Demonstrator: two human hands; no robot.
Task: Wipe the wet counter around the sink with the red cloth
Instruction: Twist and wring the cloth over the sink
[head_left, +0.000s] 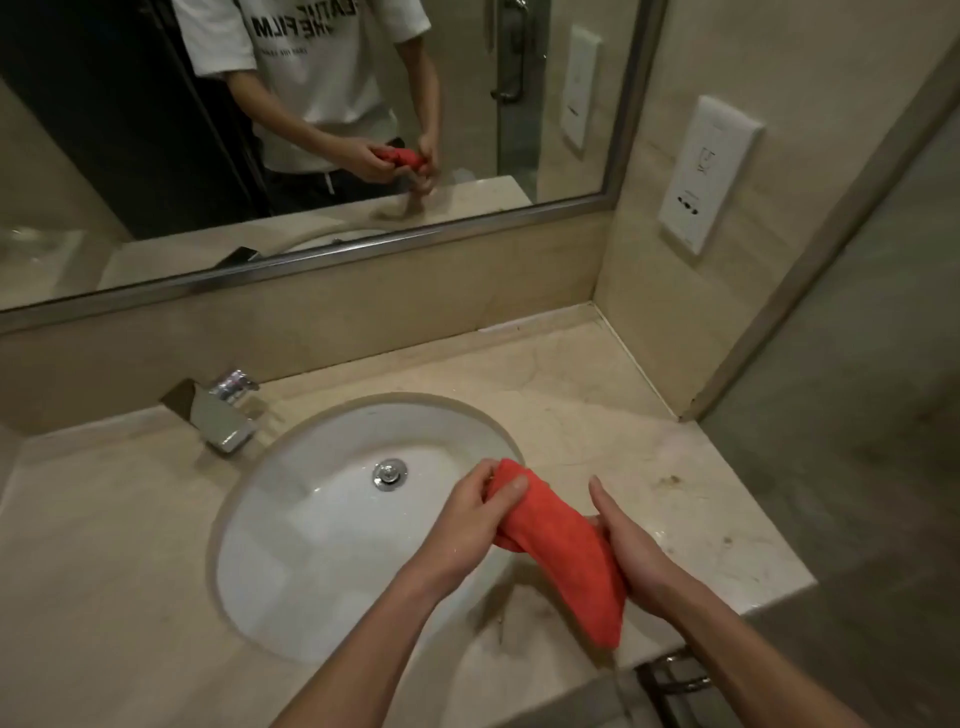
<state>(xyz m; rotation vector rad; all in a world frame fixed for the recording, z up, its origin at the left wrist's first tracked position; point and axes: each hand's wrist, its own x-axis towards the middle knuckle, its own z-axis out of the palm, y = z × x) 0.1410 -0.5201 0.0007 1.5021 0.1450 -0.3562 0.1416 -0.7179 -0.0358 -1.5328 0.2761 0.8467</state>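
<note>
The red cloth (558, 545) is bunched lengthwise and held in the air over the right rim of the white oval sink (311, 519). My left hand (478, 512) grips its upper end, thumb on top. My right hand (631, 545) holds the cloth's middle from the right side, with fingers wrapped underneath and the thumb pointing up. The cloth's lower end hangs loose toward the counter's front edge. The beige stone counter (597, 410) surrounds the sink, with water glinting at the right front by my right wrist.
A chrome faucet (226, 415) stands at the sink's back left. A mirror (311, 130) runs along the back wall and reflects me with the cloth. A white socket panel (706, 171) is on the right wall. A metal rail (680, 675) sits under the counter's front edge.
</note>
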